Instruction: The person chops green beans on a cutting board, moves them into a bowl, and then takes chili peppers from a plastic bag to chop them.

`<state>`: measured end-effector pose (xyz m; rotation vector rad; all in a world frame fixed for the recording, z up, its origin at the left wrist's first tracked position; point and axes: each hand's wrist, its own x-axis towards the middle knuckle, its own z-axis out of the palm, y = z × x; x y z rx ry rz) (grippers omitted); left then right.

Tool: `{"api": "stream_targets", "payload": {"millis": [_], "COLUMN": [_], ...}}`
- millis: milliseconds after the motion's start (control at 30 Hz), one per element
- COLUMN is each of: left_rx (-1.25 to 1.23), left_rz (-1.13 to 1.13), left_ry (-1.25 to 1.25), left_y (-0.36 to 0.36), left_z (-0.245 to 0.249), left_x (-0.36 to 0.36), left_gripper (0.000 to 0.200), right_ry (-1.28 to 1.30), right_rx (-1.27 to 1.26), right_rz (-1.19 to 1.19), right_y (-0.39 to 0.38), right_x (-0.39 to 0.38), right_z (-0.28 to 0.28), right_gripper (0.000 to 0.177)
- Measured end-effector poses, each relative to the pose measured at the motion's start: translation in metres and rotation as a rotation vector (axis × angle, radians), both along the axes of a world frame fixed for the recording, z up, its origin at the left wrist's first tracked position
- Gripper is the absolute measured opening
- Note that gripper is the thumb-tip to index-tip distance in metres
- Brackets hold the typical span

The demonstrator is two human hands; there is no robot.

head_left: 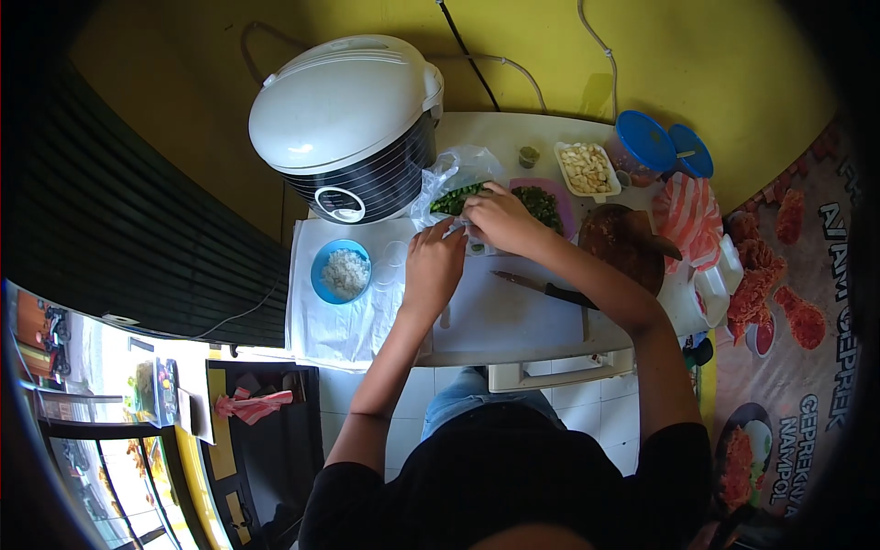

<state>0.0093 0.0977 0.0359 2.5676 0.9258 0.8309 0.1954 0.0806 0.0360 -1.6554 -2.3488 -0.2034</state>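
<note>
A clear plastic bag (469, 161) lies at the back of the table around chopped green vegetables (451, 199). My left hand (434, 261) grips the near edge of this bag between closed fingers. Close beside it, my right hand (498, 218) has its fingers bent down and pinched on the bag as well. A pink tray (566, 203) with more chopped greens (539, 205) sits just right of my right hand. On the white cutting board (500, 321) below my hands rests a knife (541, 288) with a dark handle.
A large rice cooker (344, 110) stands at the back left, near a blue bowl (316, 271) of rice. To the right are a tray of pale cut pieces (587, 170), a brown stone mortar (614, 247), blue-lidded containers (644, 137) and a striped bag (686, 215).
</note>
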Motion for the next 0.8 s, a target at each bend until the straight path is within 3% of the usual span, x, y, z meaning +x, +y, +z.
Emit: {"api": "stream_targets", "payload": {"millis": [133,233,467,600,700,800], "left_rx": [0.032,0.05,0.003,-0.011,-0.053,-0.063], "left_rz": [0.038,0.06,0.079,0.025,0.009,0.017], "left_ry": [0.051,0.031,0.071,0.1,0.081,0.07], "left_y": [0.02,0.028,0.03,0.029,0.028,0.026], "left_z": [0.001,-0.006,-0.015,-0.009,-0.007,-0.01], "left_x": [-0.002,0.001,-0.004,-0.009,-0.011,-0.011], "left_gripper": [0.03,0.033,0.05,0.064,0.076,0.087], "right_ry": [-0.036,0.063,0.147,0.359,0.494,0.493], "right_rx": [0.034,0.049,-0.208,-0.277,-0.272,-0.216], "right_rz": [-0.053,0.071,0.28,0.218,0.052,0.08], "right_y": [-0.003,-0.008,-0.039,-0.046,-0.033,-0.015], "right_x": [-0.007,-0.007,-0.008,-0.014,-0.017,-0.013], "right_z": [-0.007,-0.004,0.015,0.032,0.034,0.019], "right_gripper": [0.008,0.003,0.008,0.006,0.018,0.033]}}
